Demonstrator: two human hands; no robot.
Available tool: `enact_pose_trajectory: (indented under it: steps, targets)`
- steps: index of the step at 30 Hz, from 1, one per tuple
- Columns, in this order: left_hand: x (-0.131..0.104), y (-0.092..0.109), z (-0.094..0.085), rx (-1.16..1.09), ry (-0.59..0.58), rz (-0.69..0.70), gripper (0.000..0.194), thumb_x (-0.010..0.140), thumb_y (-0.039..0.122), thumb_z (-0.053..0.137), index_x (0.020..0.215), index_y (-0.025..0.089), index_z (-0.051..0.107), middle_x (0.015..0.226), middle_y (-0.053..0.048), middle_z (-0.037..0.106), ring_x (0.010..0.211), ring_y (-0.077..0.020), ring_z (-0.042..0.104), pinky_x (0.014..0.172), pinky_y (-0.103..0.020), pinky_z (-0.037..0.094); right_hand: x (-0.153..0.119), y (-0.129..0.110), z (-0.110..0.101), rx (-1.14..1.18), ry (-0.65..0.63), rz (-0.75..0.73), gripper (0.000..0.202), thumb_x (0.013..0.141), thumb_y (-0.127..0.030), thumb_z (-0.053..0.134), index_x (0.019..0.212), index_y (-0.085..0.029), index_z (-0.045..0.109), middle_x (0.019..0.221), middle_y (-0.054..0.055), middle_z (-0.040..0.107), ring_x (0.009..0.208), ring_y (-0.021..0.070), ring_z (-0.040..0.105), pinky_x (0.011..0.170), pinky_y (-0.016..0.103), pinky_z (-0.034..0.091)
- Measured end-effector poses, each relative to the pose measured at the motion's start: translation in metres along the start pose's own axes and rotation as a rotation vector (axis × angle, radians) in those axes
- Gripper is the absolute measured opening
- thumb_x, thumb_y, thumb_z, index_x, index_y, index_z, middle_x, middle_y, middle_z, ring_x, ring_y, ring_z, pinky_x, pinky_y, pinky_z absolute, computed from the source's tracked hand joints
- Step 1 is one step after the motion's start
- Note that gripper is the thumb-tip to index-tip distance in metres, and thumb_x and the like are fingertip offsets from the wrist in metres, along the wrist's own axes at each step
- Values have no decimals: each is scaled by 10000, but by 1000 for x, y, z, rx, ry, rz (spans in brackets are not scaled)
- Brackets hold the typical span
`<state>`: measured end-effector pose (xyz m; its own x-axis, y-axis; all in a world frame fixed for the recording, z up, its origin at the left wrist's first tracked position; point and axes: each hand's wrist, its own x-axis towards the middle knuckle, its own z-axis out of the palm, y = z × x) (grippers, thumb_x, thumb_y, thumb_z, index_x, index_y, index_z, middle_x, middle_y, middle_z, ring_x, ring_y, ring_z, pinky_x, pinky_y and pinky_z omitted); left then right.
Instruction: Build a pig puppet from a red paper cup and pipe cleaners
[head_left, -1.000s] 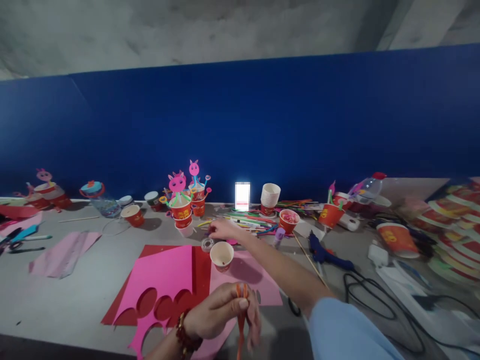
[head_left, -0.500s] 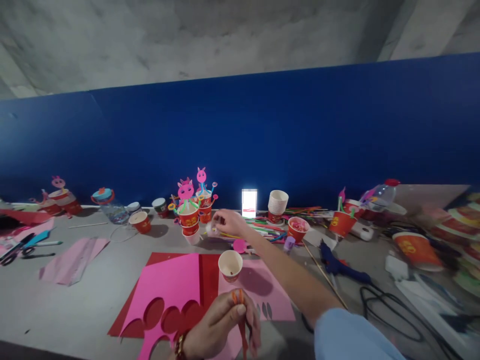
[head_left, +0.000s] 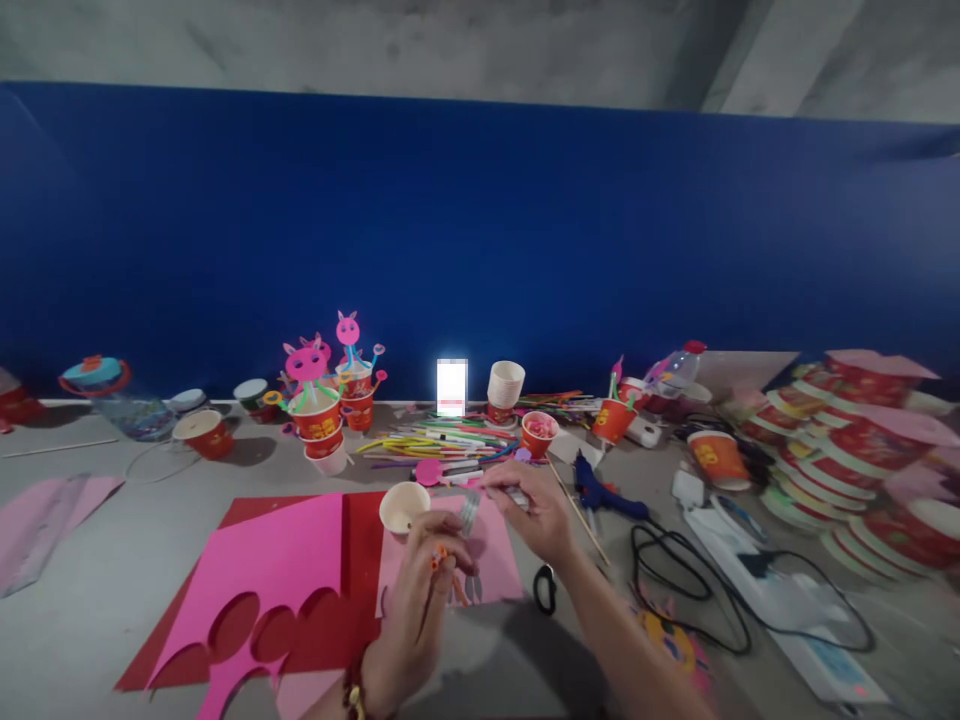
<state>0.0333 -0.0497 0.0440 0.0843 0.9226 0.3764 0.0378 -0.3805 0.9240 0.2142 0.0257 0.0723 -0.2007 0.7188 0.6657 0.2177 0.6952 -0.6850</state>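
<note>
My left hand point(head_left: 426, 580) is closed on a bent orange strip point(head_left: 439, 557), which looks like a pipe cleaner. Its tips stick out between the fingers. My right hand point(head_left: 534, 508) faces it, fingers pinched on a small whitish, partly see-through thing point(head_left: 516, 495); its kind is unclear. Just behind my left fingers stands a paper cup point(head_left: 403, 505), open side up. Beneath both hands lies light pink paper point(head_left: 495, 555) with small grey leaf-like shapes on it. Dark red paper point(head_left: 356, 640) and a bright pink sheet with round cut-outs point(head_left: 277, 545) extend to the left.
Cup figures point(head_left: 319, 420) stand back left. Coloured sticks and pens point(head_left: 442, 440) lie at the back, near a bright phone point(head_left: 451, 388) and stacked cups point(head_left: 507, 383). On the right are a blue glue gun point(head_left: 600, 492), black cords, a power strip point(head_left: 810, 640) and many cups point(head_left: 832, 450).
My right hand has come back from beside the cup figures to near my left hand, now with the whitish thing. The view has turned right. My left hand still grips the orange strip.
</note>
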Motion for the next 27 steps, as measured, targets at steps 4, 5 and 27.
enact_pose_trajectory:
  steps: [4,5,27]
  targets:
    - [6,-3,15,-83,-189,-34,388,1032,444,403,888,187,654,998,-107,645,880,-209,620,784,-316,539,-25,9,0,110,-58,75,164,955,-266,535,917,-216,686,885,70,733,822,206,703,739,326,581]
    - [6,-7,16,-109,-192,-58,385,1032,446,403,891,185,648,980,-102,647,852,-201,622,761,-310,536,-34,14,-1,74,-58,111,182,967,-274,514,950,-212,684,907,76,732,817,205,701,734,323,581]
    - [-14,-35,7,-378,-145,-336,328,978,458,538,835,171,609,805,-42,668,637,-147,617,632,-274,508,-66,47,28,-446,-652,176,295,748,-134,731,1032,-210,714,1226,118,693,1102,304,611,931,431,523]
